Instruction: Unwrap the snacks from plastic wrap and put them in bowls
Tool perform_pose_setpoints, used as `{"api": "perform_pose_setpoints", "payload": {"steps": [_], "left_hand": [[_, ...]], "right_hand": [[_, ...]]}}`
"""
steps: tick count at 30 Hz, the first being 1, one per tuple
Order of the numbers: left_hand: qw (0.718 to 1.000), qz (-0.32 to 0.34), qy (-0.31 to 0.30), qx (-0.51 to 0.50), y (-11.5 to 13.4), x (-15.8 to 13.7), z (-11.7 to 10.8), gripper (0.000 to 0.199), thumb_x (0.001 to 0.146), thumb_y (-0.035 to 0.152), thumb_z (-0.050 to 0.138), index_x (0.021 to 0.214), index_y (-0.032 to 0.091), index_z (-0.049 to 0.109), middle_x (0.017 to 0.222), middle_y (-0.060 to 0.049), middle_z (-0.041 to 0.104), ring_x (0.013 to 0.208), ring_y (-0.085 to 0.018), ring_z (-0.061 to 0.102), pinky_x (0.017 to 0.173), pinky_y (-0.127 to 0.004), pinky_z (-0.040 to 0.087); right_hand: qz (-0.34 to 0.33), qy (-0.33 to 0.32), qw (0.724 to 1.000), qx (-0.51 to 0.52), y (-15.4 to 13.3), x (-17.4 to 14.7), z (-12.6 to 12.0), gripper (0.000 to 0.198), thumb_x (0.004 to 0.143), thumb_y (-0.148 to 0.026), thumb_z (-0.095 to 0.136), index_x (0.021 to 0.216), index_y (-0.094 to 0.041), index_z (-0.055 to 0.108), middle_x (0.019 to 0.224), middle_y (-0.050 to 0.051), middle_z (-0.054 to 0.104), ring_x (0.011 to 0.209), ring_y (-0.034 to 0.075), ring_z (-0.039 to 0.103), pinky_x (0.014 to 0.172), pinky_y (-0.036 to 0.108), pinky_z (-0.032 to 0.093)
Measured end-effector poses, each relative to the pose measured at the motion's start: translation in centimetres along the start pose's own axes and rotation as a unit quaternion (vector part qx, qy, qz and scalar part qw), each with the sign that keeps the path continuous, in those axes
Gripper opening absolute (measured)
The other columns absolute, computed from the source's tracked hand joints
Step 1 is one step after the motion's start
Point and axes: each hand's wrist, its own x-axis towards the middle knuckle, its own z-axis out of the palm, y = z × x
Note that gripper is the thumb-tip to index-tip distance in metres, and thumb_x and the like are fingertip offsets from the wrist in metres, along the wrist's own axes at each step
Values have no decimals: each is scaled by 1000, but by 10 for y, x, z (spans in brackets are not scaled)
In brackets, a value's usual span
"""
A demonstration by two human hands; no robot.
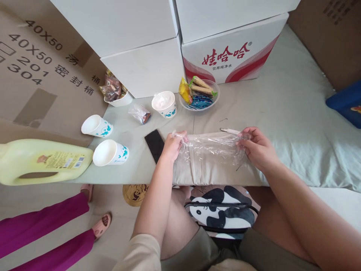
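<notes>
A thin sheet of clear plastic film (208, 148) is stretched between my two hands just above the cloth-covered surface (284, 113). Its left end is pinched in my left hand (175, 145), and my right hand (255, 146) grips the other end with bent fingers. Whether the film is a bag or a single sheet I cannot tell. A small white tool with a dark metal tip (230, 131) lies beside my right fingertips. Left of my left hand rests a black phone (154, 143), partly hidden by my forearm.
Paper cups (107, 153) and a pale yellow jug (45, 162) stand at left. Behind my hands are a cup with wrapped contents (168, 113), a crumpled packet (140, 114) and a clear snack bowl (199, 108). White cartons (234, 60) rise at the back. Another person's legs (70, 214) show lower left.
</notes>
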Motion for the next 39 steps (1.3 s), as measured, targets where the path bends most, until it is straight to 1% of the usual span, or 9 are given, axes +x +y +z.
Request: {"api": "perform_pose_setpoints", "payload": {"steps": [5,9,14,21,24,27,33,36,39], "left_hand": [[999,-2,-29,42,0,-1,0,32,56,41,84,59,15,67,58,-1,63,54,-9,53,53,-22,38],[998,-35,-6,56,2,-2,2,32,49,29,85,74,15,70,62,1,65,57,-10,57,58,-23,42],[998,-65,-11,18,9,-6,2,35,50,18,80,83,15,69,69,-1,67,66,-12,62,62,-23,46],[998,-63,-17,16,10,-7,3,28,55,14,73,82,15,67,72,-1,65,69,-12,63,62,-22,46],[999,-42,-9,13,9,-6,3,27,55,14,70,81,16,64,75,0,63,69,-11,63,60,-21,46],[1000,17,15,-8,9,-6,3,34,54,14,69,86,19,58,88,2,60,71,-11,65,58,-20,45],[999,39,13,-32,11,-5,3,44,56,12,69,95,23,52,102,2,58,73,-9,65,61,-21,46],[999,23,4,-44,12,-6,3,49,57,13,73,100,24,51,105,2,61,76,-11,67,65,-23,49],[997,-35,-40,-56,14,-9,2,57,60,19,78,110,25,51,108,-1,65,80,-14,70,68,-26,51]], "right_hand": [[10,16,1000,20,-1,2,0,32,64,-22,72,91,-25,55,88,-2,61,65,10,60,52,23,45],[18,19,1000,-6,-2,0,0,35,66,-27,76,96,-26,57,86,-3,60,64,10,57,54,23,45],[22,41,999,0,-2,0,-1,40,60,-21,77,95,-26,58,88,-3,60,63,8,52,55,23,43],[22,38,999,-1,-1,1,-3,34,61,-20,74,91,-26,60,87,-3,58,62,8,51,56,24,40],[26,33,999,-13,-1,0,-3,29,63,-21,73,88,-25,59,85,-3,58,61,8,50,56,24,40],[31,32,999,-11,0,0,-4,29,64,-21,74,88,-24,60,85,-3,59,62,8,52,58,24,41],[39,-8,998,-41,-2,-1,-4,45,71,-35,78,112,-28,60,93,0,70,72,15,62,65,29,48],[37,-45,994,-92,-4,-4,-3,39,70,-38,80,103,-25,63,82,0,69,72,17,63,68,31,50],[29,-22,997,-75,-4,-4,-3,27,72,-40,78,88,-24,62,74,-1,64,66,14,59,65,29,49]]}}
